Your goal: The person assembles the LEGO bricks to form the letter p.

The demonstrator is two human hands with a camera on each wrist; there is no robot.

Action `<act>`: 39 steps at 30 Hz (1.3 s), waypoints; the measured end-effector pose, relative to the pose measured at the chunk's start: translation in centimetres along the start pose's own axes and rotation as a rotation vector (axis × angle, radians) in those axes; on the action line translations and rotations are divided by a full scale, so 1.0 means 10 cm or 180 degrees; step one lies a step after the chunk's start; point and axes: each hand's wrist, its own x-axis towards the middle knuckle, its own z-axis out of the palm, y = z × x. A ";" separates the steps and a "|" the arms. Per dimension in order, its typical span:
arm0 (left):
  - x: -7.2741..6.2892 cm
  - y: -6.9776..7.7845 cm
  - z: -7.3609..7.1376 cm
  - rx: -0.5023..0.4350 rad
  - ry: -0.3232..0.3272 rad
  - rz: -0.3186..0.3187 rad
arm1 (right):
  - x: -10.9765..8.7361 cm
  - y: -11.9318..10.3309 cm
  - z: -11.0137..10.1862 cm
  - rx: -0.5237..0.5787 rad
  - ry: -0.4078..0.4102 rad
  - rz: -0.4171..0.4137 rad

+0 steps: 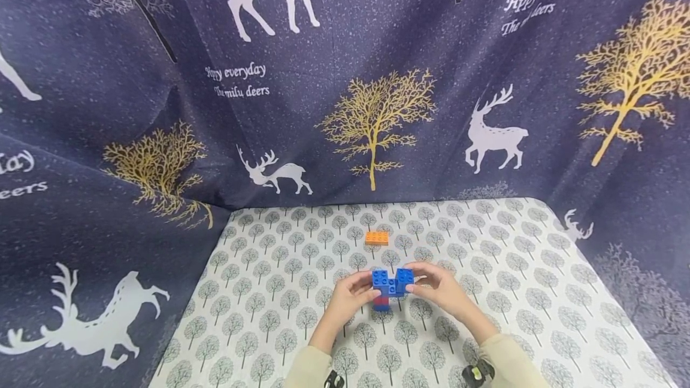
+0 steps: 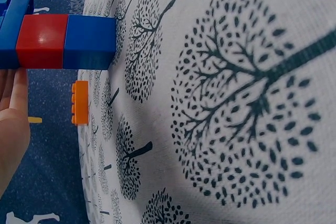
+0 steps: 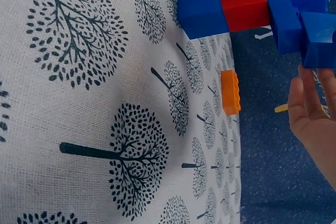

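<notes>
A stack of toy building bricks stands between the two hands. At its foot is a blue brick (image 2: 90,42), with a red brick (image 2: 43,41) above that. A longer blue brick (image 3: 283,19) lies across the red one and juts out to the right. My left hand (image 1: 347,295) grips the stack at the upper left blue brick (image 1: 380,278). With thumb and fingers, my right hand (image 1: 443,291) pinches another blue brick (image 1: 405,277), which sits slightly askew over the jutting end; I cannot tell whether its studs are joined.
An orange brick (image 1: 377,238) lies on the table behind the stack. A white cloth (image 1: 259,328) with printed trees covers the table. Behind and at both sides hangs a dark blue curtain (image 1: 334,106) with deer and trees.
</notes>
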 end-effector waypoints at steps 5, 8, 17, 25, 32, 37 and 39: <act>0.01 0.01 0.00 -0.0027 -0.0006 0.0053 | 0.02 -0.01 -0.01 -0.0047 -0.0109 -0.0008; 0.01 0.01 0.00 -0.0020 0.0005 0.0027 | 0.03 -0.06 0.00 -0.0103 -0.0134 -0.0085; -0.06 0.22 -0.01 -0.0090 -0.0012 0.0078 | 0.04 -0.21 0.04 -0.0385 -0.0078 -0.0158; 0.00 0.04 -0.01 -0.0078 0.0037 0.0077 | 0.06 -0.02 0.04 -0.0449 -0.0057 -0.0358; -0.03 0.09 0.01 -0.0096 0.0090 -0.0015 | 0.06 0.00 0.04 -0.0298 -0.0063 -0.0208; -0.01 -0.01 0.02 -0.0069 0.0110 -0.0004 | 0.07 0.03 0.06 -0.0283 -0.0019 -0.0296; -0.01 -0.01 0.02 -0.0045 0.0113 -0.0008 | 0.05 0.03 0.07 -0.0216 -0.0011 -0.0283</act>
